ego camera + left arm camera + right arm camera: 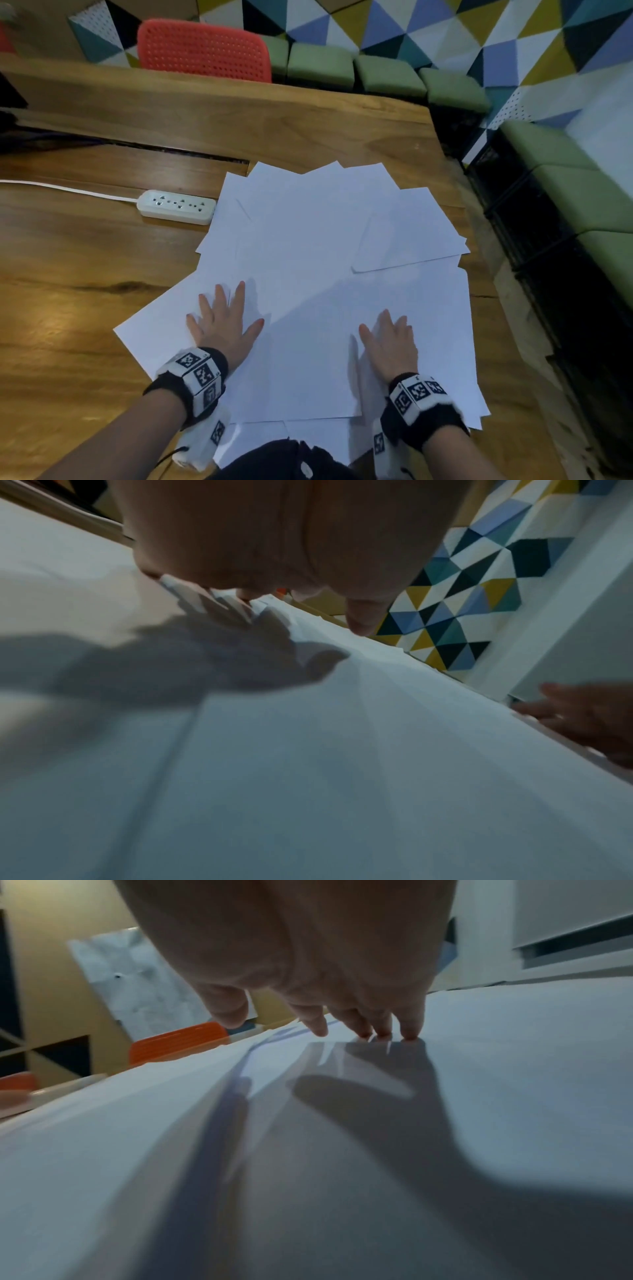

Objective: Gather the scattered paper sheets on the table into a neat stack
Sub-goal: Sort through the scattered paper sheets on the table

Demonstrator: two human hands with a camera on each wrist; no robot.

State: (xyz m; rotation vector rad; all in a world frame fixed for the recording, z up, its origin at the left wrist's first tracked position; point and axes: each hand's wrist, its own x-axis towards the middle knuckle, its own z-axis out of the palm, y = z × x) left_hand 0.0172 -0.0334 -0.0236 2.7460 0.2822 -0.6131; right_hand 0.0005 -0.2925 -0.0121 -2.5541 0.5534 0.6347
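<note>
Sheets (pixel 308 240) fanned loose across the middle of the bench (pixel 85 257), both my hands flat on them.

The sheets overlap at many angles, spreading from the centre of the head view down to its bottom edge. My left hand (pixel 222 318) lies at lower centre-left, fingers straight and spread, palm down on the paper, gripping nothing. My right hand (pixel 390 339) lies at lower centre-right, also flat with fingers straight; in the right wrist view its fingertips (pixel 409 1033) touch the paper. A white power strip (pixel 176 206) sits at centre-left, its end touching the sheets. A red chair (pixel 202 51) stands behind the bench, upper left.
</note>
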